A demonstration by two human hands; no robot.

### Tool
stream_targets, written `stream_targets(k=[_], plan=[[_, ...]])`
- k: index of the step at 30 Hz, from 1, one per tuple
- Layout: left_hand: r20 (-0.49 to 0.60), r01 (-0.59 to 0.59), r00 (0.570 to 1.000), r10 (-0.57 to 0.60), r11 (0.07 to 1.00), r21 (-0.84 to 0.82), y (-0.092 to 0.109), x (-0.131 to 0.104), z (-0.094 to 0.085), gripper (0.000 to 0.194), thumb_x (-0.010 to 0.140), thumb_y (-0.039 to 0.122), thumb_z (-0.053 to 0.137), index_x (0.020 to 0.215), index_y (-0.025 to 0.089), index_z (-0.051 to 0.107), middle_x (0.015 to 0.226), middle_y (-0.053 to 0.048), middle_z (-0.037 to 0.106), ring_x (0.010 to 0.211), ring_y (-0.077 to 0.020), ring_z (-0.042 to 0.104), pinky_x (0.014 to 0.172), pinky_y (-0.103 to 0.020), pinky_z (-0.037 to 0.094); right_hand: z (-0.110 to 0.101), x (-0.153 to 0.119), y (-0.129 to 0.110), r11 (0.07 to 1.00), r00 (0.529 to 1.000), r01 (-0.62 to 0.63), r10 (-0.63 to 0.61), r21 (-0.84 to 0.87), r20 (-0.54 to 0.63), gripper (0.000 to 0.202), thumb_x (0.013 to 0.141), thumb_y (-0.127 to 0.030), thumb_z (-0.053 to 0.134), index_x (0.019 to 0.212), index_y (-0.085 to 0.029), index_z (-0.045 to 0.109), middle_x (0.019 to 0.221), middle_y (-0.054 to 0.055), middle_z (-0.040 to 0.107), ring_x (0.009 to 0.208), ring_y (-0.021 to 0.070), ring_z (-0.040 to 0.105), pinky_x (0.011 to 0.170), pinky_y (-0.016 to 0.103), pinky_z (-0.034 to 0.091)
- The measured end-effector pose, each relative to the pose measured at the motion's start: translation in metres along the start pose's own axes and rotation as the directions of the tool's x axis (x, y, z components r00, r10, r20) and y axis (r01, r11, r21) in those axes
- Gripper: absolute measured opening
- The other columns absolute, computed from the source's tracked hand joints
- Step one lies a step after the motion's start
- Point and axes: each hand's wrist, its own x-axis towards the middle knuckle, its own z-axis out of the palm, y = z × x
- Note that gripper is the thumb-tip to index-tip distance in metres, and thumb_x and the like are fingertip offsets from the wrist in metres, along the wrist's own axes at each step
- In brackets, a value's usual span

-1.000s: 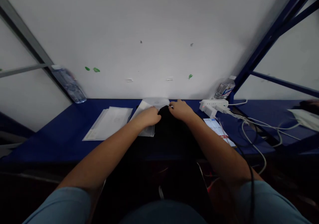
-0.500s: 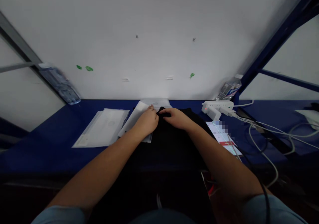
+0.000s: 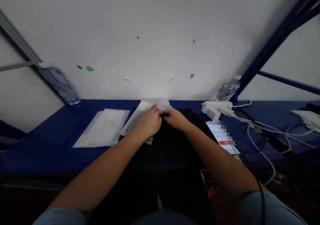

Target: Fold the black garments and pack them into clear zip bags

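Note:
A black cloth garment (image 3: 172, 145) is spread on the blue table in front of me. On its left part lies a white card-like sheet (image 3: 136, 116), tilted, with a small dark hole near its lower corner. My left hand (image 3: 150, 121) rests across the sheet's right side, fingers stretched forward and pressing it down. Close beside it, my right hand (image 3: 174, 119) is closed, pinching a fold of the black cloth between thumb and fingers. Behind both hands, a clear plastic bag (image 3: 162, 102) lies against the wall, partly covered.
Several flat translucent plastic bags (image 3: 103, 126) lie to the left. Right of the cloth are a phone (image 3: 220, 135) with a lit screen, a white power strip (image 3: 217, 105) with cables, and a bottle (image 3: 228, 88). Another bottle (image 3: 60, 83) stands at the left wall.
My right hand has closed its fingers on the raised cloth fold. My left hand has slid slightly right, its fingers reaching further forward.

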Motion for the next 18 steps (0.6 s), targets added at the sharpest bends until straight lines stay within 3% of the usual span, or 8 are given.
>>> stream_targets(k=[3, 4, 6, 8, 10, 13, 15, 18], plan=[[0.047, 0.025, 0.999, -0.026, 1.0, 0.012, 0.003, -0.003, 0.001, 0.054, 0.094, 0.02, 0.043, 0.146, 0.008, 0.044, 0.163, -0.018, 0.033, 0.152, -0.0261, 0.028, 0.123, -0.037, 0.027, -0.001, -0.007, -0.004, 0.975, 0.964, -0.192, 0.166, -0.114, -0.206, 0.02, 0.08, -0.026, 0.066, 0.099, -0.02, 0.064, 0.091, 0.002, 0.072, 0.081, 0.0175, 0.064, 0.073, 0.028, 0.046], [0.065, 0.035, 0.997, -0.035, 0.999, 0.015, 0.004, -0.004, 0.001, 0.056, 0.093, 0.021, 0.045, 0.147, 0.008, 0.043, 0.162, -0.019, 0.033, 0.152, -0.0271, 0.028, 0.123, -0.038, 0.027, -0.004, -0.009, -0.004, 0.957, 0.952, -0.25, 0.214, -0.15, -0.22, 0.024, 0.079, -0.032, 0.069, 0.098, -0.02, 0.062, 0.086, 0.001, 0.07, 0.075, 0.0173, 0.061, 0.067, 0.027, 0.044], [0.1, 0.051, 0.994, -0.054, 0.998, 0.03, 0.005, -0.006, 0.0, 0.058, 0.093, 0.021, 0.046, 0.148, 0.006, 0.042, 0.162, -0.021, 0.032, 0.153, -0.0288, 0.027, 0.123, -0.039, 0.027, -0.012, -0.013, -0.001, 0.931, 0.95, -0.306, 0.284, -0.2, -0.132, 0.026, 0.08, -0.039, 0.069, 0.095, -0.021, 0.058, 0.076, -0.002, 0.064, 0.065, 0.0155, 0.056, 0.06, 0.026, 0.038], [0.117, 0.052, 0.992, -0.056, 0.998, 0.04, 0.006, -0.006, -0.002, 0.057, 0.094, 0.02, 0.042, 0.148, 0.001, 0.041, 0.162, -0.024, 0.03, 0.152, -0.0296, 0.027, 0.123, -0.039, 0.027, -0.02, -0.014, 0.002, 0.946, 0.962, -0.265, 0.273, -0.184, 0.02, 0.022, 0.081, -0.038, 0.067, 0.092, -0.022, 0.056, 0.07, -0.005, 0.059, 0.06, 0.0135, 0.05, 0.056, 0.025, 0.034], [0.097, 0.04, 0.994, -0.043, 0.999, 0.034, 0.006, -0.007, -0.002, 0.055, 0.096, 0.018, 0.038, 0.148, -0.001, 0.04, 0.162, -0.025, 0.029, 0.152, -0.0291, 0.028, 0.123, -0.039, 0.027, -0.022, -0.013, 0.005, 0.979, 0.979, -0.172, 0.182, -0.11, 0.089, 0.018, 0.08, -0.031, 0.066, 0.09, -0.023, 0.053, 0.071, -0.006, 0.056, 0.061, 0.0126, 0.049, 0.058, 0.024, 0.033], [0.031, 0.021, 0.999, -0.022, 0.999, 0.025, 0.004, -0.007, -0.002, 0.053, 0.098, 0.017, 0.034, 0.149, 0.002, 0.041, 0.163, -0.021, 0.03, 0.152, -0.0259, 0.028, 0.124, -0.037, 0.028, -0.014, -0.007, 0.006, 0.996, 0.996, -0.08, 0.078, -0.041, -0.033, 0.016, 0.079, -0.025, 0.064, 0.08, -0.022, 0.049, 0.073, -0.006, 0.054, 0.067, 0.0128, 0.048, 0.062, 0.025, 0.033], [0.008, 0.003, 1.0, -0.004, 0.999, 0.039, 0.004, -0.007, -0.001, 0.054, 0.098, 0.016, 0.033, 0.15, 0.002, 0.04, 0.164, -0.021, 0.028, 0.153, -0.0253, 0.026, 0.124, -0.036, 0.026, -0.004, -0.003, 0.004, 0.994, 0.985, -0.102, 0.095, -0.038, -0.146, 0.02, 0.079, -0.025, 0.065, 0.076, -0.022, 0.045, 0.071, -0.005, 0.052, 0.067, 0.0132, 0.046, 0.061, 0.025, 0.032], [0.02, -0.021, 1.0, 0.019, 0.996, 0.081, 0.005, -0.007, 0.0, 0.056, 0.098, 0.016, 0.034, 0.15, -0.002, 0.037, 0.163, -0.024, 0.027, 0.153, -0.0282, 0.025, 0.124, -0.038, 0.025, 0.008, 0.0, 0.002, 0.988, 0.97, -0.149, 0.137, -0.046, -0.198, 0.021, 0.079, -0.025, 0.066, 0.078, -0.023, 0.045, 0.07, -0.005, 0.053, 0.065, 0.0137, 0.046, 0.06, 0.026, 0.03]])
